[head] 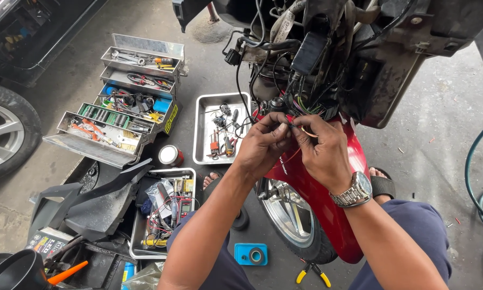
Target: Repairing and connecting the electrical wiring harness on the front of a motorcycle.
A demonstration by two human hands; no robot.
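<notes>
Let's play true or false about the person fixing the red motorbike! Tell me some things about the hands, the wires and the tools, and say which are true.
1. Both hands pinch thin wires in front of the red fender. True: the left hand and right hand meet on the wires.
2. The watch is on the left wrist. False: it is on the right wrist.
3. The toolbox is shut. False: its trays are folded open, showing tools.
4. Yellow-handled pliers lie on the floor by the wheel. True.
5. The metal tray lies bare. False: small parts lie in it.
</notes>
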